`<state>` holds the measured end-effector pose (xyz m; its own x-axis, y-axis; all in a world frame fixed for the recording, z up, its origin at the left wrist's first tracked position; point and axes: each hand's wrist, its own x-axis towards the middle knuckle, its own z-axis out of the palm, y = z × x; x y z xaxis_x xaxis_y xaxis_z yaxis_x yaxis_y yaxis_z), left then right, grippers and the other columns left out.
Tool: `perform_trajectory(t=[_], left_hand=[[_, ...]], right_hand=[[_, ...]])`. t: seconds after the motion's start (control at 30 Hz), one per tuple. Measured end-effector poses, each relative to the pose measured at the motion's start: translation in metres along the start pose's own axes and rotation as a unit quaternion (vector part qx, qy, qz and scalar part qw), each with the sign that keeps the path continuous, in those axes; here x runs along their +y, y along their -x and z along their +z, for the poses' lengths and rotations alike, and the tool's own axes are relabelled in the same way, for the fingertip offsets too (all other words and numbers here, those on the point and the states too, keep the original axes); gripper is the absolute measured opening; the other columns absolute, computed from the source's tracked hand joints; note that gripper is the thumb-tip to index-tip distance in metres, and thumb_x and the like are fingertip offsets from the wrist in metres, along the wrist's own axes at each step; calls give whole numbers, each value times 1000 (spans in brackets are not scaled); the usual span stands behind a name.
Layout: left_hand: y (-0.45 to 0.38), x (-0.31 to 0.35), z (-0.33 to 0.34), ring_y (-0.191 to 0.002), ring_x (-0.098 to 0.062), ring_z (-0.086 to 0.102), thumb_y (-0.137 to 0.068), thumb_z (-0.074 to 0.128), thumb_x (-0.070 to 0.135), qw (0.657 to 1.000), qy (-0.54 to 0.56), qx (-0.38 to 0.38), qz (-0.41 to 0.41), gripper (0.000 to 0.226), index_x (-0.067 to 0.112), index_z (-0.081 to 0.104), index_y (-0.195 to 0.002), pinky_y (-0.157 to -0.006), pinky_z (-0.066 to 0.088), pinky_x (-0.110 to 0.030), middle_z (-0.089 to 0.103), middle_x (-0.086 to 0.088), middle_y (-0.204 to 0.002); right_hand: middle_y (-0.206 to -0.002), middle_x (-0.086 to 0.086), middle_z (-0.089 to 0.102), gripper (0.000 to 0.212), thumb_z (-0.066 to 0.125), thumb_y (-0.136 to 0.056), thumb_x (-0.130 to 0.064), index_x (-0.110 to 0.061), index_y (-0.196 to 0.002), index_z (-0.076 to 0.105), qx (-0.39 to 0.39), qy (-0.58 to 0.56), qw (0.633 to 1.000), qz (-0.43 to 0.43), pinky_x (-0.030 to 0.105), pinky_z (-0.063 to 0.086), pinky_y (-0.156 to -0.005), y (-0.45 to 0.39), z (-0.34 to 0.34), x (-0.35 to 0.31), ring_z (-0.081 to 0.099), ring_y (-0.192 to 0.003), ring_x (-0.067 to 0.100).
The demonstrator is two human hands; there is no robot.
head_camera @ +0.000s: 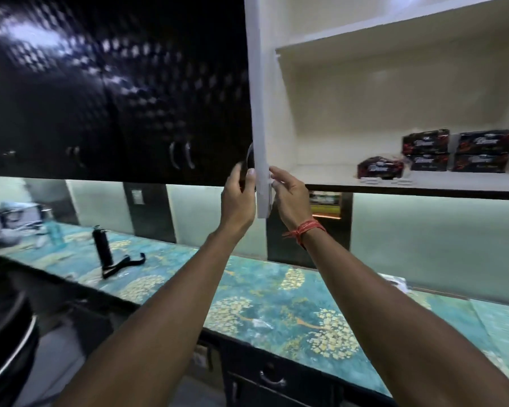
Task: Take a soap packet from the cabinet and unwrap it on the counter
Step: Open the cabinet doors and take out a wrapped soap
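The white cabinet door [260,118] stands open, seen edge-on. My left hand [238,198] grips its handle on the outer side near the bottom edge. My right hand [288,198], with a red thread on the wrist, rests with spread fingers against the door's inner face. Inside the cabinet, on the lower shelf [423,182], lie several black-and-red soap packets: one loose packet [379,168] in front, and two stacks [426,149] [484,149] behind it at the right. The teal patterned counter [276,312] runs below.
Glossy black cabinet doors [100,98] hang closed to the left. On the counter stand a black bottle [100,249] with a strap, a clear bottle [55,233] and metal vessels [0,221] at far left. A drawer with a handle [272,377] sits under the counter.
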<state>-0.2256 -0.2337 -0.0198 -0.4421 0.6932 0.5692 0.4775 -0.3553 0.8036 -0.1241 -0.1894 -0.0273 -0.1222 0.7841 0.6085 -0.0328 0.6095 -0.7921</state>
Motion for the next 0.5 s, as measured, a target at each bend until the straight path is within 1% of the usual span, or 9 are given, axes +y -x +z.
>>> perform_trajectory(t=[0.03, 0.1, 0.17, 0.2, 0.27, 0.37, 0.43, 0.5], left_hand=[[-2, -1, -16, -129, -24, 53, -97, 39, 52, 1000, -10, 0, 6, 59, 24, 38, -148, -103, 49, -45, 50, -7, -146], [-13, -10, -44, -126, -23, 54, -101, 43, 39, 999, -30, -12, 9, 51, 23, 38, -149, -99, 48, -36, 51, -3, -146], [-28, -26, -69, -126, -23, 54, -102, 46, 27, 999, -46, -12, -1, 50, 24, 36, -150, -95, 46, -30, 52, -1, -145], [-36, -34, -80, -127, -23, 53, -102, 46, 23, 999, -52, -7, -6, 52, 25, 33, -152, -95, 45, -29, 51, -1, -146], [-53, -53, -99, -129, -24, 52, -102, 46, 18, 997, -73, 1, -11, 57, 26, 25, -155, -94, 46, -29, 50, -3, -147], [-75, -79, -122, -128, -27, 54, -102, 48, 15, 994, -106, 4, -12, 64, 28, 18, -157, -96, 51, -37, 51, -5, -147], [-89, -94, -130, -131, -29, 53, -101, 49, 15, 990, -142, 7, 6, 66, 29, 17, -157, -100, 52, -42, 48, -6, -149], [-100, -106, -133, -136, -30, 46, -101, 49, 15, 983, -179, 21, 32, 64, 27, 18, -157, -103, 47, -40, 39, -8, -155]], right_hand=[[-137, 10, 57, 38, 45, -98, -9, -13, -134, 56, -19, 26, 999, -15, 40, 48, -105, 2, 16, -1, 55, -122, 22], [-145, 10, 46, 46, 42, -98, -5, -16, -142, 45, -63, 115, 990, -48, 36, 38, -111, 0, 49, 2, 46, -132, 24], [-153, 11, 34, 56, 40, -96, -2, -19, -149, 33, -104, 200, 971, -76, 35, 29, -115, -7, 81, 9, 34, -141, 26], [-156, 11, 28, 59, 40, -96, -2, -21, -151, 27, -119, 228, 962, -86, 36, 27, -117, -13, 96, 14, 29, -143, 28], [-160, 12, 19, 63, 41, -97, -3, -23, -153, 18, -142, 272, 946, -104, 39, 29, -116, -23, 124, 23, 24, -146, 31], [-163, 13, 7, 71, 44, -96, -2, -26, -154, 10, -164, 336, 919, -125, 41, 33, -114, -33, 158, 39, 19, -148, 34], [-164, 13, -4, 77, 44, -95, 1, -29, -154, 4, -180, 376, 901, -123, 45, 36, -113, -39, 174, 48, 11, -150, 34], [-163, 12, -10, 84, 44, -92, 5, -30, -153, -1, -182, 394, 893, -119, 45, 38, -112, -44, 185, 56, 5, -151, 32]])
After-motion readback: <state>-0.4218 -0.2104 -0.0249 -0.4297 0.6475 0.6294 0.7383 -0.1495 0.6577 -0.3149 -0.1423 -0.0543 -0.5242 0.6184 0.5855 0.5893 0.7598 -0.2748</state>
